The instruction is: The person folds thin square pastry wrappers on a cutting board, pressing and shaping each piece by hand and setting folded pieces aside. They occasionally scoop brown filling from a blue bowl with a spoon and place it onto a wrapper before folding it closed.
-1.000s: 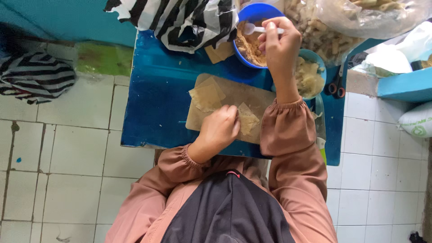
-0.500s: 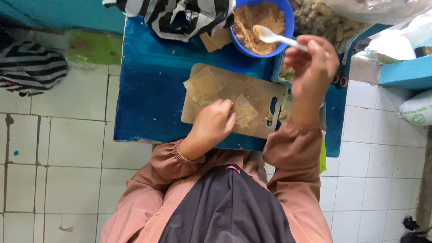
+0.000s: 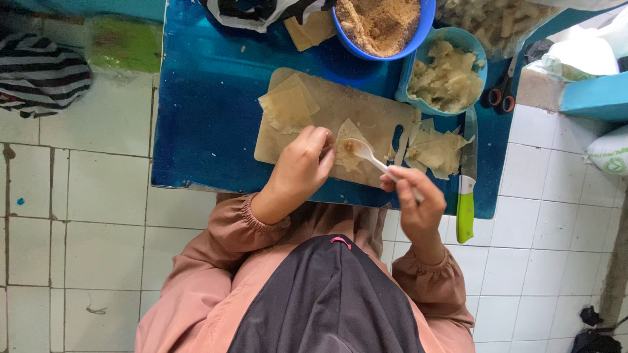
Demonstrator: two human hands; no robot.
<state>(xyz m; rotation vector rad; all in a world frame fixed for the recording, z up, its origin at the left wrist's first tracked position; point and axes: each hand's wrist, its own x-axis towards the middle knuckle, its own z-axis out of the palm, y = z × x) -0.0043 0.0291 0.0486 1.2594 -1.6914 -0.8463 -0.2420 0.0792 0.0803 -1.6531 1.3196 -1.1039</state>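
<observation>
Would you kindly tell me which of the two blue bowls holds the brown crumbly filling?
It is the darker blue round bowl at the top edge, behind the cutting board. The lighter blue bowl to its right holds pale folded dumplings instead.
</observation>
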